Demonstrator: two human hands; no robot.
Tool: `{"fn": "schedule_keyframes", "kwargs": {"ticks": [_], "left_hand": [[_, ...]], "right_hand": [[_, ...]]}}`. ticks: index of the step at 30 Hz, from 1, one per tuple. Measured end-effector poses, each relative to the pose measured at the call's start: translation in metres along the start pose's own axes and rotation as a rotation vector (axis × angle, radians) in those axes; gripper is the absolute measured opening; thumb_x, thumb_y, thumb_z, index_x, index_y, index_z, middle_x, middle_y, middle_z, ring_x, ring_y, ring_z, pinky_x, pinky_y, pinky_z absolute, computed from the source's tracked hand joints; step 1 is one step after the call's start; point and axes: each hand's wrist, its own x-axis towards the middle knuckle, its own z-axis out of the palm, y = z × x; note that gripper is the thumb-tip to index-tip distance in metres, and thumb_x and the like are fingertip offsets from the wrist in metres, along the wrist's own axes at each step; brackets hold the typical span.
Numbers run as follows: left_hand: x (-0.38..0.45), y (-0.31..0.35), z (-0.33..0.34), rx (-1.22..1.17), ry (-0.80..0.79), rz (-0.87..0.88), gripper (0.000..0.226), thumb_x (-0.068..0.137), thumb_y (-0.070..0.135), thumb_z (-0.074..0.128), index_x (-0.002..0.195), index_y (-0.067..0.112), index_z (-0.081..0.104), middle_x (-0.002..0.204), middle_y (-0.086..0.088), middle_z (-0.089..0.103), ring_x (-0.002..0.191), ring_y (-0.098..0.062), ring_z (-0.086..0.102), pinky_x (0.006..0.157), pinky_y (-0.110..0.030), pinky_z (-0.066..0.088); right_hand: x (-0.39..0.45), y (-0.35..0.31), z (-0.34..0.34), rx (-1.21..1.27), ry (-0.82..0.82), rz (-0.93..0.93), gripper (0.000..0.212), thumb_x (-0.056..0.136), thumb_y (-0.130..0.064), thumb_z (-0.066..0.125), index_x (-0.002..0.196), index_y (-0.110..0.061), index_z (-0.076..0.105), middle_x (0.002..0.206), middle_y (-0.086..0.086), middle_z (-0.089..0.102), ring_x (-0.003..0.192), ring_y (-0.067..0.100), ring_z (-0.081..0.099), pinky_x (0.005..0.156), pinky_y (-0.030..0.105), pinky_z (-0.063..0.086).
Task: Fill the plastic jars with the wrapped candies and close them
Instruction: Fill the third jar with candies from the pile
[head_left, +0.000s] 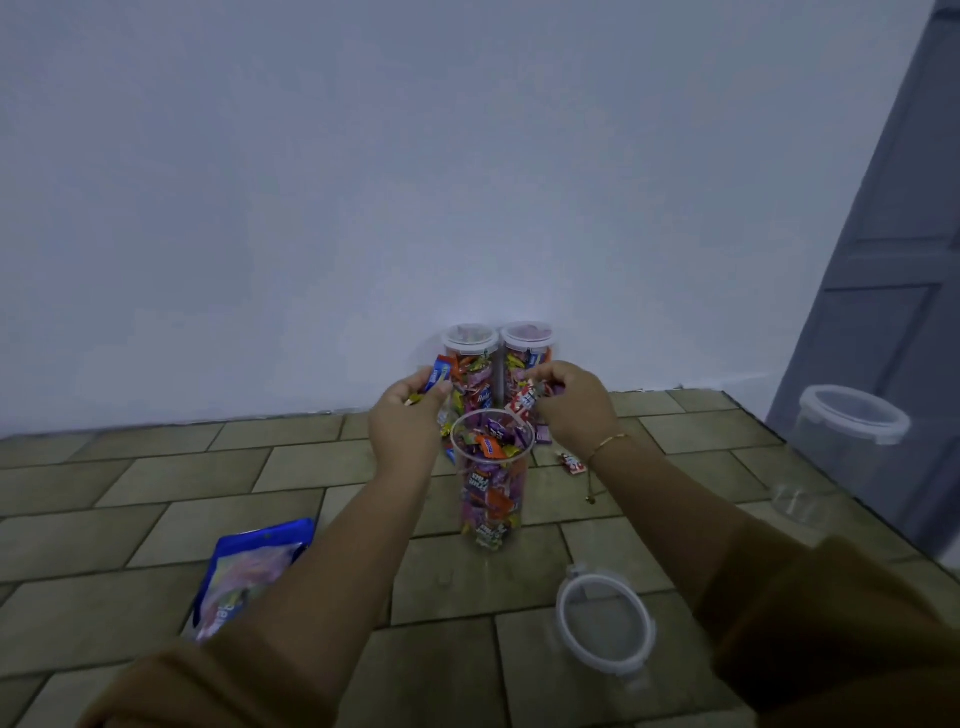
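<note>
The open jar (492, 480) stands upright on the floor (156, 483), long axis vertical and mouth up, just below and between both sets of fingers. The left hand (410, 410) curls round a blue-wrapped candy (435, 381) that juts up past its fingertips. The right hand (571, 400) pinches red-and-white candies (524, 402) — these hang over the jar's rim; two lidded jars (498, 358) stand beyond the fingers.

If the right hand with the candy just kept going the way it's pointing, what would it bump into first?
Probably the closed jar by the wall, right behind the right hand; its fingers point forward and leftward. Depth is hard to judge here.
</note>
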Motion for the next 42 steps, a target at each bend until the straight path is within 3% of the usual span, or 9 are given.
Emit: {"fn": "schedule_keyframes", "kwargs": {"ticks": [5,9,15,24,28,33,38,40,42], "left_hand": [[-0.010,0.000,0.011,0.049,-0.099,0.065,0.016,0.087,0.020,0.066,0.103,0.021,0.062,0.090,0.010,0.063,0.077,0.004,0.057,0.054,-0.004,0.044],[-0.010,-0.007,0.013,0.077,-0.141,0.135,0.021,0.087,0.020,0.067,0.090,0.032,0.049,0.092,0.007,0.063,0.079,-0.007,0.061,0.066,-0.024,0.049],[-0.010,-0.005,0.015,0.004,-0.211,0.113,0.037,0.083,0.015,0.069,0.108,0.023,0.043,0.099,0.005,0.066,0.080,-0.004,0.062,0.072,-0.024,0.052],[-0.014,-0.002,0.012,0.051,-0.346,-0.001,0.014,0.095,0.022,0.048,0.100,0.034,0.051,0.101,0.003,0.069,0.100,-0.009,0.061,0.088,-0.031,0.048],[-0.010,0.006,0.017,0.106,-0.461,-0.088,0.025,0.097,0.018,0.041,0.104,0.037,0.054,0.113,0.006,0.061,0.100,-0.005,0.056,0.075,-0.021,0.046],[-0.006,0.013,0.007,0.183,-0.547,-0.046,0.057,0.089,-0.013,0.032,0.135,0.020,0.039,0.128,0.008,0.051,0.093,0.007,0.051,0.069,-0.016,0.048],[0.002,0.021,-0.017,0.470,-0.563,0.069,0.045,0.091,0.005,0.050,0.133,0.023,0.048,0.124,0.006,0.051,0.099,0.000,0.051,0.059,-0.003,0.040],[0.007,0.020,-0.024,0.611,-0.568,0.160,0.036,0.090,0.019,0.060,0.125,0.025,0.060,0.121,0.001,0.058,0.097,-0.001,0.056,0.079,-0.007,0.044],[0.010,0.016,-0.024,0.821,-0.583,0.266,0.031,0.088,0.036,0.061,0.118,0.030,0.065,0.126,0.001,0.061,0.121,-0.014,0.050,0.113,-0.035,0.026]], "right_hand": [[-0.003,-0.008,0.015,-0.039,-0.044,-0.016,0.038,0.078,0.008,0.053,0.098,-0.022,0.063,0.115,0.007,0.061,0.093,0.019,0.059,0.082,0.034,0.054],[-0.008,-0.010,0.018,0.041,-0.066,-0.020,0.040,0.078,0.011,0.051,0.103,-0.017,0.062,0.113,0.006,0.060,0.103,0.021,0.057,0.088,0.034,0.052],[-0.015,-0.014,0.020,0.285,-0.058,-0.067,0.034,0.082,0.008,0.053,0.088,-0.026,0.054,0.084,-0.013,0.057,0.076,-0.002,0.054,0.059,0.003,0.046],[-0.018,0.000,0.028,0.205,-0.184,-0.041,0.042,0.090,0.006,0.038,0.117,-0.023,0.052,0.126,0.002,0.056,0.119,0.015,0.051,0.103,0.038,0.043],[-0.023,0.008,0.028,-0.150,-0.283,-0.186,0.049,0.094,-0.002,0.035,0.140,-0.019,0.040,0.138,0.004,0.049,0.125,0.018,0.047,0.107,0.037,0.039],[-0.027,0.005,0.019,-0.116,-0.221,-0.296,0.058,0.084,0.011,0.036,0.135,-0.016,0.045,0.135,0.006,0.050,0.126,0.019,0.046,0.107,0.035,0.038],[-0.023,0.003,0.001,-0.190,-0.142,-0.207,0.037,0.092,-0.003,0.045,0.127,-0.011,0.055,0.129,0.005,0.054,0.118,0.015,0.048,0.096,0.018,0.035],[-0.023,0.004,-0.005,-0.288,-0.190,-0.239,0.028,0.096,-0.016,0.047,0.117,-0.006,0.062,0.117,0.007,0.062,0.110,0.020,0.054,0.090,0.022,0.039],[-0.024,0.004,-0.005,-0.382,-0.298,-0.300,0.030,0.097,-0.026,0.045,0.103,-0.006,0.066,0.094,0.003,0.065,0.103,0.025,0.054,0.081,0.031,0.040]]}}
